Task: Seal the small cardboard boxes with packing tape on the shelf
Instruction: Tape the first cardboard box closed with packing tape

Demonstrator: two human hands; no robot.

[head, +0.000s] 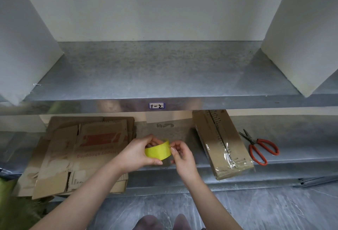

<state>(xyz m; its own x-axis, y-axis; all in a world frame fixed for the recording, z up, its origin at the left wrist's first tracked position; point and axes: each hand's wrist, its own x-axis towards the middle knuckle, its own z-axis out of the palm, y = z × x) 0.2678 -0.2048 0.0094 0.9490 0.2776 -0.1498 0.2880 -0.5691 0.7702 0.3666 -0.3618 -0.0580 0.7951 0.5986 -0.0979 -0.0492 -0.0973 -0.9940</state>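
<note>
My left hand [139, 152] grips a yellow roll of packing tape [158, 150] above the front of the lower shelf [292, 156]. My right hand [180, 154] is at the roll's right edge, its fingertips pinching at the tape there. A stack of flattened cardboard boxes [76, 154] with red print lies on the lower shelf to the left. A flattened brown box [221, 144] with crumpled clear tape along its seam lies on the shelf to the right.
Red-handled scissors [261, 147] lie on the lower shelf at the far right. The upper metal shelf [155, 76], labelled 1-2, has white panels [301, 34] standing at both ends. Grey floor is below, with my feet [162, 222] at the bottom edge.
</note>
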